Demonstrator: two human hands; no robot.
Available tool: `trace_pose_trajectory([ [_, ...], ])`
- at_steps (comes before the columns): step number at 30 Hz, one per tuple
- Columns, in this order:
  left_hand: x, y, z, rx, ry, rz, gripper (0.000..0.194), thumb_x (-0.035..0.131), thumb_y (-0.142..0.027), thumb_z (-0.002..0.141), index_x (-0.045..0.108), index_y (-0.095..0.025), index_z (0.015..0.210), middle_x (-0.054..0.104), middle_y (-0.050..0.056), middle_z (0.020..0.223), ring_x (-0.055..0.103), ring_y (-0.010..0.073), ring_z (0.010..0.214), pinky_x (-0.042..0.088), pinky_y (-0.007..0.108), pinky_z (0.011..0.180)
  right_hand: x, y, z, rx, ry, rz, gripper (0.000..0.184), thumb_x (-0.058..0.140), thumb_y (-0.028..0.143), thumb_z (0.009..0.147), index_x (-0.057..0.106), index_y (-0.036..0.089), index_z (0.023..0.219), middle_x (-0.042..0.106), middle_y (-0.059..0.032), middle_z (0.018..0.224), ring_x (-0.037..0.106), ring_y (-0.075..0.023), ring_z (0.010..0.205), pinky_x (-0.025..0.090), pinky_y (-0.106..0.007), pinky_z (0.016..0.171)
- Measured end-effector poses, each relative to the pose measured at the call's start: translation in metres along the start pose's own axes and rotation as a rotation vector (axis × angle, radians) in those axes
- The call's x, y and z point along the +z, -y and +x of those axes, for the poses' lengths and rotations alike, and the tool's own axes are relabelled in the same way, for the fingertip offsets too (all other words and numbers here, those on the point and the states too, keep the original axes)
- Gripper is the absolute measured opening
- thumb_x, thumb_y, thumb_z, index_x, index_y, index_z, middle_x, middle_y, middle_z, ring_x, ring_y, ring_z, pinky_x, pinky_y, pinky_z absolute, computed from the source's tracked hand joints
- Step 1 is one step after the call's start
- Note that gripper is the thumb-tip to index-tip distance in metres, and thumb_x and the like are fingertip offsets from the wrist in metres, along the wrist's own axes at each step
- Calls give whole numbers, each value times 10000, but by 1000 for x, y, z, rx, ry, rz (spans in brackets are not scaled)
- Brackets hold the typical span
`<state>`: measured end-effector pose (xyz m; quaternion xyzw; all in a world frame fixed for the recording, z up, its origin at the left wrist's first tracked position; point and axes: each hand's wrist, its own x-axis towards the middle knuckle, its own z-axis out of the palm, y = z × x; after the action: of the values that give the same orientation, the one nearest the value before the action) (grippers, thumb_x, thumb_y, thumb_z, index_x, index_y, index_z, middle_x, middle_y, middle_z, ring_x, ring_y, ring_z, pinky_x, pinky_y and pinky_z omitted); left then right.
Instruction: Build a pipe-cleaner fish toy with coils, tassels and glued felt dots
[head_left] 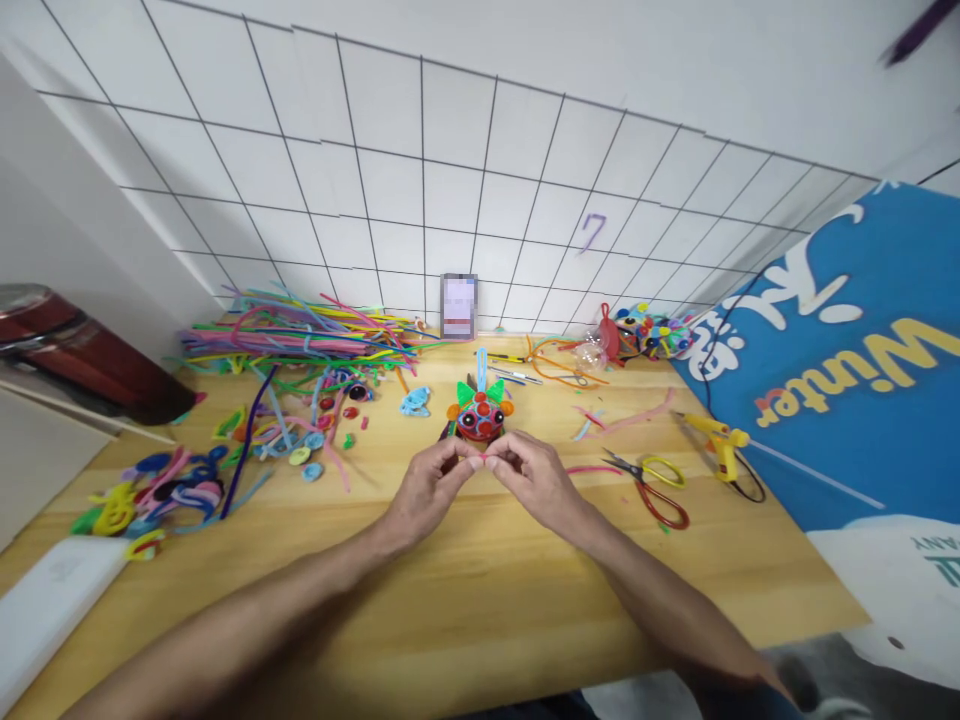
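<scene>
In the middle of the wooden table, my left hand (431,485) and my right hand (536,480) meet with their fingertips pinched together. Between them is a short red piece of pipe cleaner (484,458), mostly hidden by the fingers. Just beyond my hands stands a colourful creature figure (481,415) with a red face, black eyes, green ears, orange side balls and a light blue loop on top. Its lower part is hidden behind my hands. To the right of my right hand lies a red pipe cleaner strip (591,469), close to open scissors (651,485) with red and yellow handles.
A heap of pipe cleaners (300,335) lies at the back left, with buttons and coiled pieces (187,485) nearer. A dark red thermos (90,350) and a white box (56,610) stand left. A yellow glue gun (721,445) lies right. A phone (459,306) leans against the wall.
</scene>
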<state>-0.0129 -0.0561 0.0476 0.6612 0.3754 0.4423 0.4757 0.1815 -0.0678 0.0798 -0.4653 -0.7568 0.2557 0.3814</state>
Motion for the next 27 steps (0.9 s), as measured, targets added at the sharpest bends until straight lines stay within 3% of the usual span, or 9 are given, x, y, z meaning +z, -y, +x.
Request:
trace_pose_trajectory([
  [3,4,2,0,-82,-39,-122,391,649,-542,962,676,-160,880,660,12,788,546,129,706,456,246,684,7,-3,-1,36,-37,47,107,623,225,966,627,211,859,631,23,747,560,-122,643,425,-244,599],
  [5,3,5,2,-79,-7,-82,363,635,-514,973,678,-161,900,636,-3,751,524,120,665,438,238,650,9,-6,-2,-17,-45,-26,111,608,195,963,606,213,853,623,20,752,563,-125,649,429,-248,611],
  [9,-3,11,5,76,94,216,221,607,-375,994,711,-180,982,637,-7,747,524,119,625,429,245,643,9,-14,-8,-211,-8,-407,140,556,122,974,604,216,882,642,-25,828,592,-160,736,450,-280,686],
  [12,-7,13,5,201,125,340,207,549,-304,1019,709,-192,947,707,47,869,628,153,763,482,273,755,8,-14,-11,-284,31,-589,175,539,105,992,614,217,881,640,-42,834,598,-177,755,455,-294,707],
  [16,-8,11,3,214,104,301,264,547,-347,1037,714,-181,917,698,54,833,621,155,747,477,271,732,6,-9,-10,-238,13,-423,140,554,127,1007,628,219,931,660,-35,875,623,-173,790,473,-291,740],
  [19,-5,10,1,129,45,181,287,606,-410,1017,729,-169,923,661,23,768,545,130,658,439,254,660,4,-5,-7,-165,-10,-223,129,576,147,1005,627,225,916,652,-11,850,613,-153,762,464,-275,711],
  [22,-1,11,-1,41,19,42,311,619,-443,1009,717,-161,923,665,22,791,558,137,701,448,251,677,4,-6,-5,-148,-37,-140,152,575,144,991,611,223,866,619,5,794,572,-140,699,434,-265,652],
  [27,-3,15,2,88,107,216,199,605,-343,1007,713,-176,1001,620,-18,738,485,112,604,413,238,632,6,-15,-7,-233,-11,-337,178,548,91,952,586,219,834,600,-5,786,556,-150,694,420,-276,652],
])
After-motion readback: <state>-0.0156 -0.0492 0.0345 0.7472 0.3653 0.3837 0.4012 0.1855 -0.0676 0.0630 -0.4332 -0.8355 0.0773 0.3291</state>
